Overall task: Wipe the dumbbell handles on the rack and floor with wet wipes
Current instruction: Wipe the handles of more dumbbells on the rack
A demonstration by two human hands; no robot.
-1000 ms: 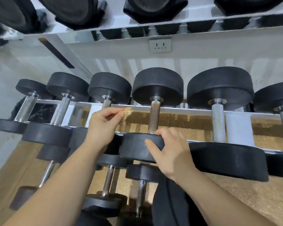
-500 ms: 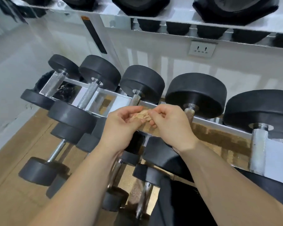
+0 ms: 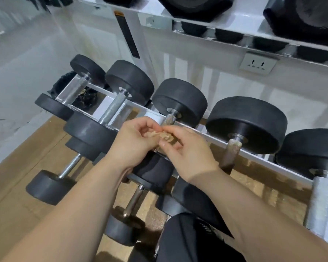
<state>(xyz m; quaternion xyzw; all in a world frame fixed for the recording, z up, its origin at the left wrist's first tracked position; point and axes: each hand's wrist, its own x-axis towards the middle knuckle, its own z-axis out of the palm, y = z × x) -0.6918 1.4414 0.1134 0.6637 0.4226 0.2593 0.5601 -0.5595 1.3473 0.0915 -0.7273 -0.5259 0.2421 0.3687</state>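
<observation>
**Soiled wipe pinched between both hands over a rack handle**

The wet wipe (image 3: 159, 136), crumpled small and stained brown, sits just above the knurled handle (image 3: 169, 119) of the third dumbbell from the left end of the lower rack rail (image 3: 257, 156). The left hand (image 3: 134, 142) and right hand (image 3: 187, 154) each clamp thumb and fingertips on it from opposite sides, the other fingers loosely curled. The wipe looks spent, so it may smear grime back onto the steel instead of lifting it. Pulled between two pinches, the thin wad could tear, and the knurling may snag shreds. If either pinch slackens, it can drop through the rack gap among the floor dumbbells (image 3: 68, 169). The rusted handle (image 3: 230, 154) just beside would foul it further.
</observation>
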